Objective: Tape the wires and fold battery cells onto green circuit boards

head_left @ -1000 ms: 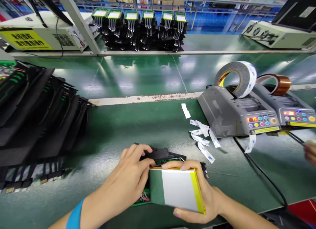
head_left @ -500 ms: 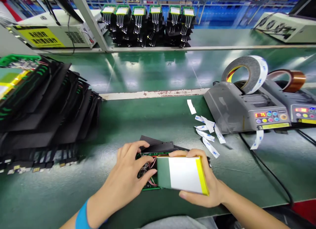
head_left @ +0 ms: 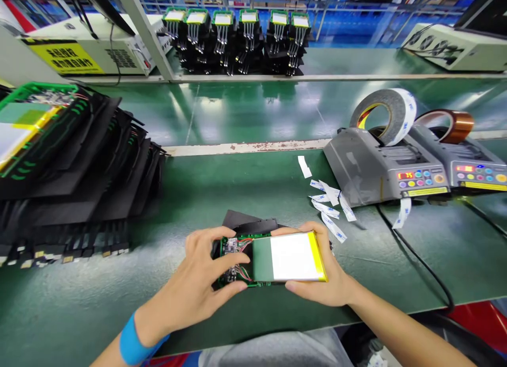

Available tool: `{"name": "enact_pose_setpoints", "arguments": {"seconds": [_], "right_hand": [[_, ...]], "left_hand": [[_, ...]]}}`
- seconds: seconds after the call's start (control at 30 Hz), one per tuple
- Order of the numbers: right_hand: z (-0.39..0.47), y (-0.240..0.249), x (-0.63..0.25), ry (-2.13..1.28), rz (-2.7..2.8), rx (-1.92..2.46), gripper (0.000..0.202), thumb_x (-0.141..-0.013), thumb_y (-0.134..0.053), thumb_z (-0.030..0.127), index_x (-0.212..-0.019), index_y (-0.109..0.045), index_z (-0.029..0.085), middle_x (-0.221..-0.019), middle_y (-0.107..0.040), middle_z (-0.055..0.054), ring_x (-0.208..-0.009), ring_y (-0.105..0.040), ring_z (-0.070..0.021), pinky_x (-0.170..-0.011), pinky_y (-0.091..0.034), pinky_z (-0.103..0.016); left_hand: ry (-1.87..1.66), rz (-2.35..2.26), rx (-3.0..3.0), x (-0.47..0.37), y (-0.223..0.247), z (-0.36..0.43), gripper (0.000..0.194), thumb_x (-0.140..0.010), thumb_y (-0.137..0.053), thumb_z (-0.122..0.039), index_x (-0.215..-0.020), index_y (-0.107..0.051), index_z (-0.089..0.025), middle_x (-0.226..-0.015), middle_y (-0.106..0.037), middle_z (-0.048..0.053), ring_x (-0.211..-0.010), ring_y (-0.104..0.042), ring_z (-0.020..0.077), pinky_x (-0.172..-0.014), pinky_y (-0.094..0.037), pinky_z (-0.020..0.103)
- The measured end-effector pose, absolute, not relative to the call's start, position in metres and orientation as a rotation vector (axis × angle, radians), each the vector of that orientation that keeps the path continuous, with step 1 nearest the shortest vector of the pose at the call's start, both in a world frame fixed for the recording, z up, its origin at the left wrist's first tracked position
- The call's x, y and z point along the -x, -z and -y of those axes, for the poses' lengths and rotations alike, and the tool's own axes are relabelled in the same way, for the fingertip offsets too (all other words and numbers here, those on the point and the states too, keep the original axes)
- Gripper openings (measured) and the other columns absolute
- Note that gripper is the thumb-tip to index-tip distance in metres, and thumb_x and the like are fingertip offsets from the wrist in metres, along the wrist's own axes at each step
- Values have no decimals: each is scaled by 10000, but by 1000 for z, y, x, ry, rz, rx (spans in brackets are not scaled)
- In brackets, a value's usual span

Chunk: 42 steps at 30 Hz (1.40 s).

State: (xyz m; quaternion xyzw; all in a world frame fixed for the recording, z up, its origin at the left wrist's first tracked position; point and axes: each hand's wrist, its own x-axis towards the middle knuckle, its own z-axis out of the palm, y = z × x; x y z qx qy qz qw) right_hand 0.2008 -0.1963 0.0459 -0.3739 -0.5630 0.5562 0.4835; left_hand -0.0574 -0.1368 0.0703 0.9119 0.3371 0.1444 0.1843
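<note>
A flat battery pack (head_left: 295, 257), white and green with a yellow edge, lies over the right part of a device with a green circuit board (head_left: 231, 251) and thin red and dark wires. My right hand (head_left: 328, 272) grips the battery's right end between thumb and fingers, at its top and bottom edges. On the left, my left hand (head_left: 209, 266) holds the device's left end, thumb at the lower edge, one finger reaching over the wires. Behind the device a black flat piece (head_left: 247, 222) sticks out.
Stacked black units (head_left: 79, 166) with circuit boards stand at the left. Backing strips (head_left: 327, 209) lie right of centre, beside two tape dispensers (head_left: 380, 171). A cable (head_left: 415, 256) crosses the right side. More units (head_left: 237, 45) sit on the back shelf.
The battery has come level and lower over the device, and more of the circuit board shows. My left hand's fingers have spread along the device. The view has shifted slightly.
</note>
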Motion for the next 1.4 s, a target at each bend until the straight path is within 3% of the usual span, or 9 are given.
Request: {"name": "enact_pose_setpoints", "arguments": {"seconds": [0.13,0.23,0.27,0.37,0.43,0.6,0.87,1.2,1.4], "right_hand": [[196,-46,-201,-1368,1360,897,693,-708,-723,136,-1161,-230,311,-1326,-482,-128,-1145,-530,-262,-891,-446,-440],[195,-45,-200,-1370,1354,883,688,-707,-723,121,-1155,-237,310,-1328,-480,-128,-1134,-536,-254,-879,-442,-426],[195,-44,-200,-1370,1353,877,689,-705,-723,116,-1154,-238,309,-1326,-480,-129,-1130,-539,-251,-877,-440,-424],[195,-44,-200,-1381,1335,864,687,-704,-725,109,-1150,-241,306,-1330,-478,-131,-1135,-539,-253,-890,-432,-432],[195,-43,-200,-1390,1320,861,682,-703,-732,111,-1139,-244,304,-1336,-476,-134,-1147,-534,-259,-899,-427,-442],[194,-43,-200,-1393,1310,831,680,-696,-741,104,-1121,-250,304,-1336,-481,-134,-1137,-540,-257,-887,-428,-431],[193,-42,-200,-1397,1318,759,693,-687,-740,79,-1121,-251,308,-1334,-479,-137,-1118,-550,-247,-858,-454,-407],[190,-46,-204,-1342,1479,820,671,-714,-730,87,-1122,-242,299,-1341,-469,-142,-1143,-534,-226,-897,-436,-395],[186,-50,-204,-1289,1653,880,655,-737,-731,150,-1136,-231,291,-1337,-464,-128,-1176,-512,-219,-936,-430,-397]], "left_hand": [[-305,-843,-2639,61,-71,136,71,-877,-599,-304,-928,-637,-335,-1188,-385,49,-1105,-359,275,-926,-363,488],[-262,-894,-2545,61,-67,136,67,-891,-576,-288,-899,-635,-317,-1146,-403,49,-1097,-380,265,-910,-389,465],[-253,-909,-2508,61,-67,136,101,-881,-590,-293,-974,-619,-322,-1169,-403,53,-1114,-383,266,-923,-393,468],[-250,-963,-2415,62,-67,135,487,-819,-671,-354,-1254,-458,-310,-1250,-399,74,-1164,-390,274,-974,-396,478],[-241,-992,-2392,62,-69,133,619,-809,-682,-385,-1336,-367,-303,-1262,-417,71,-1164,-408,265,-988,-405,465],[-167,-969,-2371,60,-73,130,476,-836,-654,-354,-1260,-446,-303,-1266,-433,45,-1152,-433,242,-945,-460,397],[-180,-940,-2286,60,-71,124,504,-829,-663,-372,-1273,-427,-334,-1257,-440,33,-1147,-453,230,-987,-457,406],[-240,-1041,-2281,46,-65,125,405,-682,-623,-196,-1047,-452,-233,-1241,-277,84,-1255,-308,292,-999,-417,450],[-101,-1019,-2181,41,-63,121,384,-660,-571,-169,-987,-379,-235,-1255,-258,84,-1101,-474,240,-832,-513,379]]}}
